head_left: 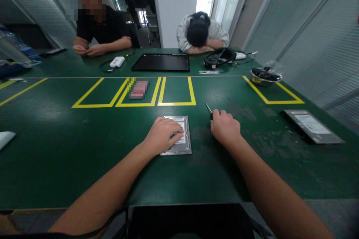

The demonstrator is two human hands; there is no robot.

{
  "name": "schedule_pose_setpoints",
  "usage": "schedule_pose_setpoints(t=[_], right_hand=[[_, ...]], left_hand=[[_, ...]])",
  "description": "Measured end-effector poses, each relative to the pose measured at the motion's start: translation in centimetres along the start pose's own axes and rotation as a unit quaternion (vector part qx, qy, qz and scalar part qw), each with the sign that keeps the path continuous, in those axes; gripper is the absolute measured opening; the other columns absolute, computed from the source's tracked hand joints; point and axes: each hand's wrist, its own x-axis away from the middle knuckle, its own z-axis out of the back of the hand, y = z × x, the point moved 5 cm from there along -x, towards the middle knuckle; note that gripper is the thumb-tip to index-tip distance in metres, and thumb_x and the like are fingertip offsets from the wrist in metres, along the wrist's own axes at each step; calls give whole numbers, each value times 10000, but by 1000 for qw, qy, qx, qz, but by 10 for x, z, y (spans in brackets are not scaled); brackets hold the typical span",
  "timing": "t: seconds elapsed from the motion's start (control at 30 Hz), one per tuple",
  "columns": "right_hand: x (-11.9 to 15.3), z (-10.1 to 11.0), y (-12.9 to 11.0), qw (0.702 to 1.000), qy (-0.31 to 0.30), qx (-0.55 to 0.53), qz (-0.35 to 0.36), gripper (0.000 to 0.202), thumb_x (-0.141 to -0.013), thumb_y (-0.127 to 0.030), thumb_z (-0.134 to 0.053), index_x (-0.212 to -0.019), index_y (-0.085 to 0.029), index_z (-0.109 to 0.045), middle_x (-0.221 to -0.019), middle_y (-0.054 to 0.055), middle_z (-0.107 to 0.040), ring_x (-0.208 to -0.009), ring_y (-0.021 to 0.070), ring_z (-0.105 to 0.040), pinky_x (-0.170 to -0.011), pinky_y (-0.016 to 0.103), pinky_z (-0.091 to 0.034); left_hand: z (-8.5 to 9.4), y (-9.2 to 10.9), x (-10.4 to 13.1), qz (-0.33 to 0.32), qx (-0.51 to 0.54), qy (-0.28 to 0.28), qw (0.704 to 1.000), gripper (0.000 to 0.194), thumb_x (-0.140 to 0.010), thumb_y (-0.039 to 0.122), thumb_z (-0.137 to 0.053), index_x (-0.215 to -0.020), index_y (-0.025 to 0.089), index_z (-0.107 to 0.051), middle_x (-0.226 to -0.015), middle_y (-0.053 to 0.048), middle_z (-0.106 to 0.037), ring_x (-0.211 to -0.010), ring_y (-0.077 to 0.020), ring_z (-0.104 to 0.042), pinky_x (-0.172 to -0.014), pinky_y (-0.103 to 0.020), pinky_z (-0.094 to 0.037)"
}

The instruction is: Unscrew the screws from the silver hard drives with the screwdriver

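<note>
Green is covering the top of the table point(98, 171), and a silver hard drive point(187, 147) is lying flat on it, between the two forearms and near the middle of the view. The left hand point(164, 135) is resting over the drive's left part, its fingers bending towards the thumb above the white label; whether they are pinching anything, I cannot tell. The right hand point(226, 126) is hovering or resting just right of the drive, and its fingers are clenching around a thin screwdriver point(208, 108), whose metal shaft is pointing away and slightly left.

Well to the right, another drive point(314, 124) is lying with its label up. Beyond it, a metal bowl point(265, 80) is holding dark items. Yellow tape point(176, 104) is marking out boxes, one framing a blurred red item point(139, 89). Farther back, a black panel point(161, 64) is lying between a white box point(117, 62) and a dark headset point(220, 58). Two people are leaning on the far edge, one point(198, 31) bowing over folded arms.
</note>
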Motion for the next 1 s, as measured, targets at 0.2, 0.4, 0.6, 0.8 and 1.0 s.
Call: schedule_pose_setpoints(t=[0.2, 0.4, 0.6, 0.8, 1.0], right_hand=[[0, -1, 2, 1000, -9, -7, -5, 251, -911, -238, -477, -1134, -144, -541, -1027, 199, -633, -883, 326, -656, -657, 389, -471], [-6, 21, 22, 948, 187, -257, -23, 335, -845, -294, -594, -1153, -179, -532, -1001, 116, -649, -872, 252, -627, -763, 398, -487], [-6, 30, 33, 728, 300, -616, -41, 349, -789, -345, -681, -1066, -186, -537, -915, 39, -636, -795, 164, -641, -759, 350, -538], [10, 31, 12, 712, 301, -634, 9, 440, -875, -364, -609, -1260, -212, -459, -1068, 85, -636, -908, 196, -686, -823, 388, -574], [23, 19, 0, 769, 324, -545, 86, 514, -882, -358, -641, -1348, -282, -436, -1248, 106, -580, -965, 212, -692, -813, 382, -602]], left_hand=[[-1, -1, 0, 3, -6, 6, 1000, 182, -921, 369, -571, -908, 254, -710, -981, 9, -762, -951, -210, -666, -866, -387, -366], [1, 0, 1, 7, -12, 5, 1000, 184, -927, 366, -563, -892, 251, -703, -970, 20, -760, -934, -207, -668, -868, -388, -358], [0, 2, 1, 2, -25, 6, 1000, 189, -931, 365, -555, -903, 250, -702, -964, 8, -759, -926, -209, -665, -857, -386, -352], [-1, 2, 1, 1, -33, -3, 999, 184, -934, 346, -546, -913, 244, -698, -973, 7, -755, -937, -212, -659, -857, -387, -348], [-1, 2, 0, 1, -34, -4, 999, 179, -931, 347, -554, -912, 244, -699, -964, 10, -754, -934, -212, -660, -852, -388, -349]])
